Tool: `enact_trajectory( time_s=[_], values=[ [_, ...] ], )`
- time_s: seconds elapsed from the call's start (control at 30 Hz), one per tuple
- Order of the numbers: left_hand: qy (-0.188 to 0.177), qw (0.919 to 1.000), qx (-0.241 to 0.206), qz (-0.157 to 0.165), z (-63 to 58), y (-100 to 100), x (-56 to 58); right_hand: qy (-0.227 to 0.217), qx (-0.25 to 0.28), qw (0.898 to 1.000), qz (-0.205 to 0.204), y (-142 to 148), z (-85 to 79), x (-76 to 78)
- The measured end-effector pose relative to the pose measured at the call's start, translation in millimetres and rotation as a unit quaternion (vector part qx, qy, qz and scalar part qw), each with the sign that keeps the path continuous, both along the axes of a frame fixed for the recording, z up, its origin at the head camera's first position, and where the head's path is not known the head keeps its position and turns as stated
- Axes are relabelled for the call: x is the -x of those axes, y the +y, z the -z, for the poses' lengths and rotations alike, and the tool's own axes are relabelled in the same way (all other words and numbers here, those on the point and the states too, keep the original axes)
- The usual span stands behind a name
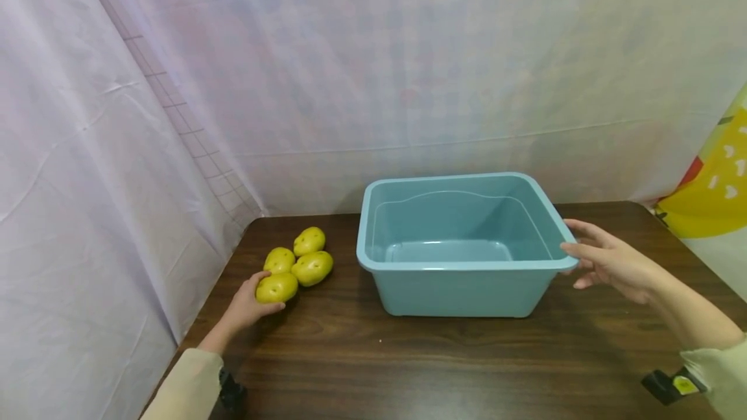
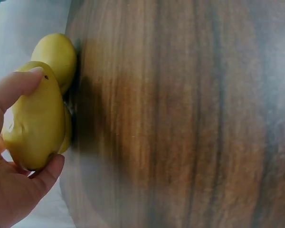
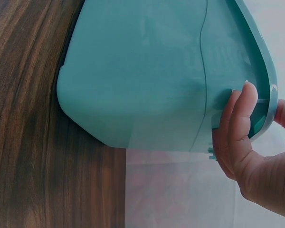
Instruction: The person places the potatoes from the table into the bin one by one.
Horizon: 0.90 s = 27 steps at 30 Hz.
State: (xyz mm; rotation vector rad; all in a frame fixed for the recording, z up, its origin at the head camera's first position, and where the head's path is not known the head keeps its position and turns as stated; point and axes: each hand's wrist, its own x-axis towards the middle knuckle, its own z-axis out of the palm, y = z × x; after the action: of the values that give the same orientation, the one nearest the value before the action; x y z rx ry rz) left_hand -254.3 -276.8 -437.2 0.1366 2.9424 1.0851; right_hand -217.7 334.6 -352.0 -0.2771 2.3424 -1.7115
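Note:
My left hand (image 1: 248, 300) grips the nearest yellow potato (image 1: 277, 288), its thumb and fingers on opposite sides. In the left wrist view this potato (image 2: 35, 118) shows a small dark pit near the thumb tip. Several more potatoes (image 1: 313, 268) lie bunched just behind it on the table. To the right stands a light blue plastic tub (image 1: 458, 291), upright, with nothing inside. My right hand (image 1: 613, 264) holds the tub's right rim; in the right wrist view, the thumb is over the rim and the fingers (image 3: 240, 118) lie against the outer wall beneath it.
The dark brown wooden table (image 1: 373, 368) carries everything. Behind it hangs a pale checked curtain (image 1: 408, 83), and a white curtain (image 1: 70, 167) runs along the left edge. Yellow patterned cloth (image 1: 709, 193) shows at the far right.

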Motion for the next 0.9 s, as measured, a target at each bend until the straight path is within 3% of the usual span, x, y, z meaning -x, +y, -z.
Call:
enact_trajectory(
  time_s=[0.23,0.53,0.9],
  values=[
    [-0.004,0.9999,0.006,-0.009,-9.6,-2,1.6,0.001,0.003,1.000,0.001,-1,0.4,0.0],
    [0.017,0.9998,0.011,-0.005,-28.1,-2,5.5,-0.001,0.004,1.000,0.002,0,0.5,0.4],
    [0.034,0.9989,-0.033,0.001,-44.9,2,9.7,-0.001,-0.002,1.000,0.004,0,0.8,0.0]
  ],
)
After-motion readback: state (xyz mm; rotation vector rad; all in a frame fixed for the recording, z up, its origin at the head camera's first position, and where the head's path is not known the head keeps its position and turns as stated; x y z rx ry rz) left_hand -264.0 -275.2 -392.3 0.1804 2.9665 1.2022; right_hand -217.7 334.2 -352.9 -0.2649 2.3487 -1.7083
